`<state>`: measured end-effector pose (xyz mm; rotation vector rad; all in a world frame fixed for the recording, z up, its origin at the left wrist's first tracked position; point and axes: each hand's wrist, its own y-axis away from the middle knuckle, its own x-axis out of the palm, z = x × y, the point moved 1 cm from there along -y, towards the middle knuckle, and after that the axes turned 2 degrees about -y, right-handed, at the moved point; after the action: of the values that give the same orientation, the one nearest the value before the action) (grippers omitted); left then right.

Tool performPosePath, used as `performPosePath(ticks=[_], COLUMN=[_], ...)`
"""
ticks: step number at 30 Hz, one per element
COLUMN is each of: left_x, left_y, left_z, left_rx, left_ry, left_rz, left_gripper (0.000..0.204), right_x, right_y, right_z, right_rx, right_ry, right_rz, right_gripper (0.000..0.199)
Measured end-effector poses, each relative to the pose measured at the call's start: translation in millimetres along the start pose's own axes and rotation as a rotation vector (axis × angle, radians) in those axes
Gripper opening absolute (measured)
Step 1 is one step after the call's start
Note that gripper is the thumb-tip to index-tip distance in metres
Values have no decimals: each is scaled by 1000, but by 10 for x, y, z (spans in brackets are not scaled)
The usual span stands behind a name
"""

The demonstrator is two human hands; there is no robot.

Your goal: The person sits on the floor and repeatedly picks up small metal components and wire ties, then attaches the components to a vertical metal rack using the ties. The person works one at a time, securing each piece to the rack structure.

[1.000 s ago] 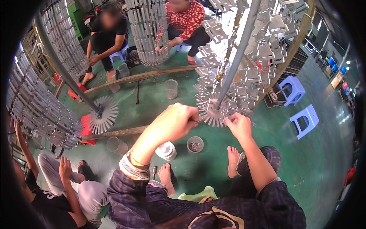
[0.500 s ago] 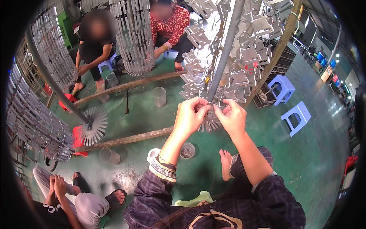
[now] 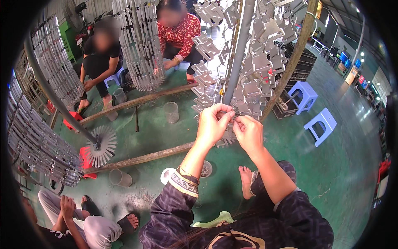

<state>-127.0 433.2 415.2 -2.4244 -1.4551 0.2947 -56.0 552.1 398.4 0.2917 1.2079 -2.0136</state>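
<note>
My left hand (image 3: 212, 125) and my right hand (image 3: 249, 136) meet at the lower end of a rack hung with grey metal brackets (image 3: 265, 66). Thumb and forefinger are pinched together on each hand, fingertips almost touching. Whatever lies between them is too small to make out. Just above my hands a grey pole (image 3: 239, 54) slants up through the brackets. Behind and below my fingers, more metal pieces (image 3: 227, 140) fan out from the rack, partly hidden by my hands.
Wooden bars (image 3: 141, 158) cross the frame beside me. Clear plastic cups (image 3: 120, 177) and a small bowl of bits (image 3: 206, 169) stand on the green floor. Blue stools (image 3: 321, 126) are at right. Co-workers sit by hanging racks (image 3: 139, 45); another person's clasped hands (image 3: 67, 207) show lower left.
My right fingers have curled in more tightly, and both hands remain together at the rack's lower end. The whole view has shifted slightly. The co-worker in red has raised their head.
</note>
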Motion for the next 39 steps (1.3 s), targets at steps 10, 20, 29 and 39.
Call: performPosePath(ticks=[10,20,29,39], left_x=[-149,-271,-360,-313], left_y=[-53,-2,-16,15], left_z=[-137,-274,-308,-221], left_rx=[-58,-71,-294,-295], left_ry=[50,1,468,642], left_rz=[81,166,316,190], left_gripper=[8,9,12,10], right_x=[-131,-244,-299,-353], right_y=[-36,-57,-62,-65], right_z=[91,249,309,313], right_rx=[-73,-105,-117,-118], right_ry=[-41,-42,-36,-71], right_rz=[-41,-2,2,2], right_gripper=[7,5,5,6])
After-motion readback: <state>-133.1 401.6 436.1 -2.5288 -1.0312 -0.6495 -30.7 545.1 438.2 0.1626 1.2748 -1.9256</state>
